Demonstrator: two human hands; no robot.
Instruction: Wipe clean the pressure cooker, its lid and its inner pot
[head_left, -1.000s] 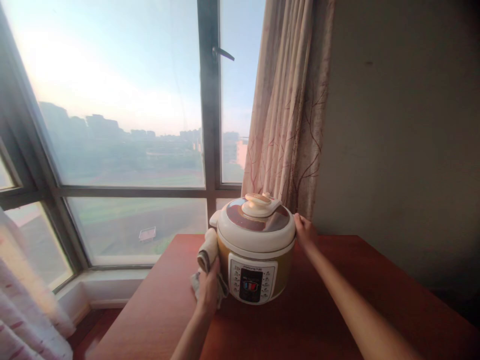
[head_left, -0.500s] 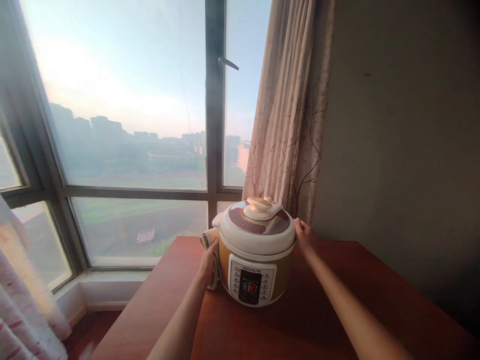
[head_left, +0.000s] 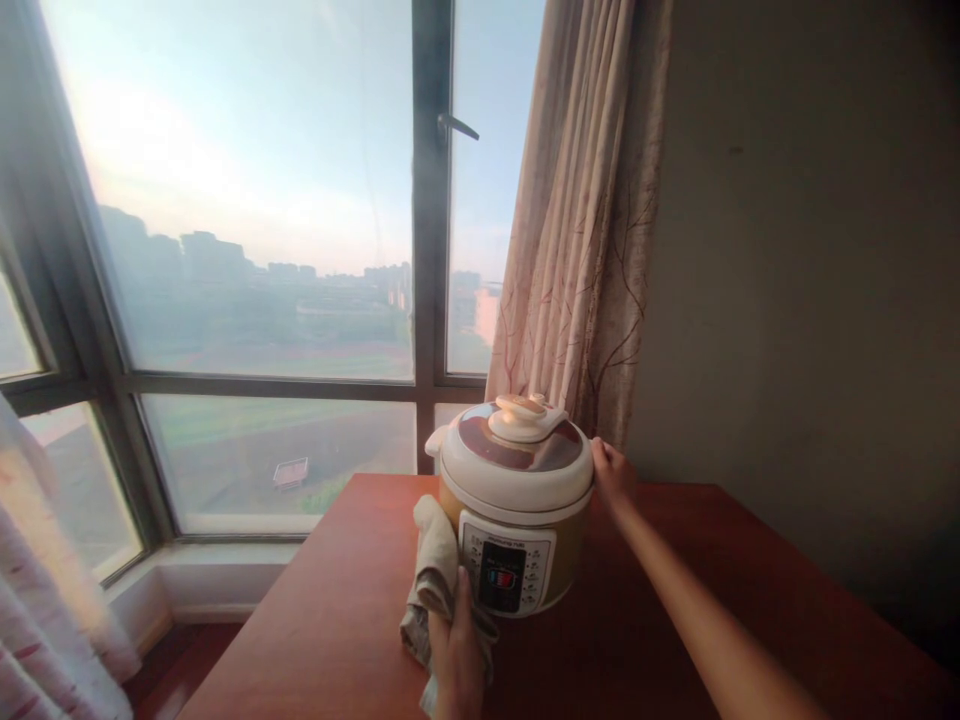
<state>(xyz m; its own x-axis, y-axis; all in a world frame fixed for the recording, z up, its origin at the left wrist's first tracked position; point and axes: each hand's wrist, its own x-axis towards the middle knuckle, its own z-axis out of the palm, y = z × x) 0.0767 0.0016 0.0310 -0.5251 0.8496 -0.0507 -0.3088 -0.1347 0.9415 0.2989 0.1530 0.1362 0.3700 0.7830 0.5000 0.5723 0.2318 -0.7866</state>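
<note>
A cream and gold electric pressure cooker [head_left: 517, 500] stands on a reddish wooden table [head_left: 637, 640], its control panel facing me. My left hand [head_left: 457, 650] grips a crumpled beige cloth [head_left: 433, 570] and presses it against the cooker's lower left front. At the cooker's right side, just under the lid rim, rests my right hand [head_left: 613, 474] with its fingers curled against the body.
A large window [head_left: 247, 260] with a dark frame fills the left and back. A patterned curtain [head_left: 577, 220] hangs behind the cooker, next to a plain wall [head_left: 810, 260]. The table's left edge drops toward the window sill and floor.
My left hand with the cloth has moved from the cooker's left side down and forward to its lower left front. The right hand has stayed on the cooker's right side.
</note>
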